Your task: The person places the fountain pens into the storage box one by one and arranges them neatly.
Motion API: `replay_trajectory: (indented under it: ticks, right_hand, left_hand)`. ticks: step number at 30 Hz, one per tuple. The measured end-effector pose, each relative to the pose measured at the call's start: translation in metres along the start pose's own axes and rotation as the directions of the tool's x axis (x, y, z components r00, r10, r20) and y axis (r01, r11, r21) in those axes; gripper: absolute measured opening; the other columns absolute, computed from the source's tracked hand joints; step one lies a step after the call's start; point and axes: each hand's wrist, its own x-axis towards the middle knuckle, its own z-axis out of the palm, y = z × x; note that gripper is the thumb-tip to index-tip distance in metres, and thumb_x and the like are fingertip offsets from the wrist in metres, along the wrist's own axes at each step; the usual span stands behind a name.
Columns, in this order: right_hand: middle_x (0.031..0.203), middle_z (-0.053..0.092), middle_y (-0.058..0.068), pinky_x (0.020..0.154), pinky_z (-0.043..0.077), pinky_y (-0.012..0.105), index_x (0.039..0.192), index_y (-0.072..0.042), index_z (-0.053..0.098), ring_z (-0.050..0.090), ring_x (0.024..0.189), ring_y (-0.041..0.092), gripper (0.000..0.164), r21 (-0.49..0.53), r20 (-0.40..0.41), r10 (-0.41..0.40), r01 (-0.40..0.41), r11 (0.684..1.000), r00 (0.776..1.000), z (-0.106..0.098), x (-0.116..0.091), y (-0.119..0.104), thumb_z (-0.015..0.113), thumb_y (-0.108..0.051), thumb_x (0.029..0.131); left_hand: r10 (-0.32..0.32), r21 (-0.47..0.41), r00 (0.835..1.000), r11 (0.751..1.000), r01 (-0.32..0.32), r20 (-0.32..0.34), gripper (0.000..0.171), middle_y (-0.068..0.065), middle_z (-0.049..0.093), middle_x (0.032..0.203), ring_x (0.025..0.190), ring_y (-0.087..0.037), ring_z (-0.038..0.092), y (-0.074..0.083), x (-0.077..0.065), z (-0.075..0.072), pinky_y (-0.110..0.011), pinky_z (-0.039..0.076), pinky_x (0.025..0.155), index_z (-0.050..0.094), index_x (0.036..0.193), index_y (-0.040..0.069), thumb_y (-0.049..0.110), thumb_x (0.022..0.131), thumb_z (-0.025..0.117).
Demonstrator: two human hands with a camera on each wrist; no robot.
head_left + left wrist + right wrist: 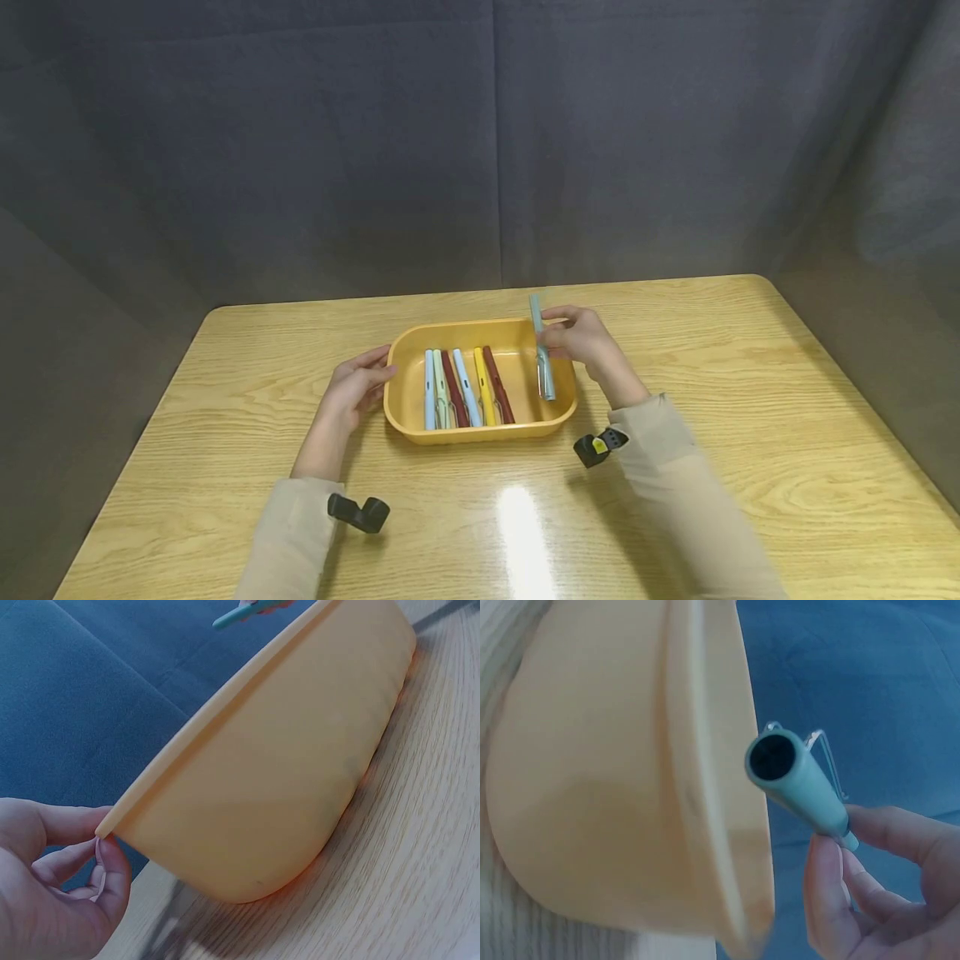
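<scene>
A yellow-orange plastic basin [480, 434] stands on the table, a row of several pens lying side by side inside: light blue [429, 387], pale green, dark red [498, 383], yellow [483, 383]. My left hand [352, 389] pinches the basin's left rim [150, 774] between thumb and fingers. Over the basin's right part, my right hand [583, 337] pinches a teal pen [545, 375] near its middle. In the right wrist view the teal pen's hollow end and wire clip [827, 754] point towards the camera, beside the basin's wall [585, 787].
The wooden table [720, 467] spreads around the basin on all sides. Behind it hangs a dark grey-blue curtain [375, 167]. Black wrist cameras sit on both sleeves, the right one [592, 450] close to the basin's front right corner.
</scene>
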Motion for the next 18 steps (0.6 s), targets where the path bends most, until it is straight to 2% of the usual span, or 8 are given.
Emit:
replay_trajectory:
  ticks: [6,12,18]
  right_hand:
    - [0.102,0.060,0.012,0.092,0.056,0.039,0.133,0.004,0.048,0.061,0.075,0.008,0.047,0.014,0.029,0.006,-0.006,1.000,1.000,0.012,0.004,0.002,0.060,-0.004,0.088]
    - [0.095,0.059,0.007,0.091,0.056,0.041,0.131,0.004,0.050,0.060,0.077,0.012,0.045,-0.006,0.054,0.017,-0.017,1.000,0.998,0.022,0.005,0.004,0.061,-0.004,0.088]
    - [0.090,0.058,0.005,0.086,0.058,0.039,0.130,0.005,0.051,0.059,0.072,0.010,0.045,-0.034,0.056,0.031,-0.029,0.999,0.998,0.030,0.008,0.006,0.062,-0.002,0.087]
  left_hand:
    - [0.005,-0.004,1.000,1.000,-0.005,0.000,0.054,-0.011,0.040,0.150,0.099,-0.001,0.058,0.000,0.000,0.000,-0.009,0.049,0.076,0.038,0.145,0.007,0.003,0.094,0.054]
    - [0.002,-0.009,1.000,1.000,-0.002,0.007,0.053,-0.011,0.039,0.151,0.116,-0.010,0.054,0.000,0.000,0.000,-0.011,0.050,0.086,0.038,0.145,0.006,0.002,0.095,0.054]
    - [-0.003,-0.019,1.000,1.000,0.003,0.001,0.053,-0.011,0.040,0.150,0.104,-0.003,0.057,0.000,-0.001,0.000,-0.010,0.050,0.083,0.040,0.144,0.006,0.003,0.094,0.056]
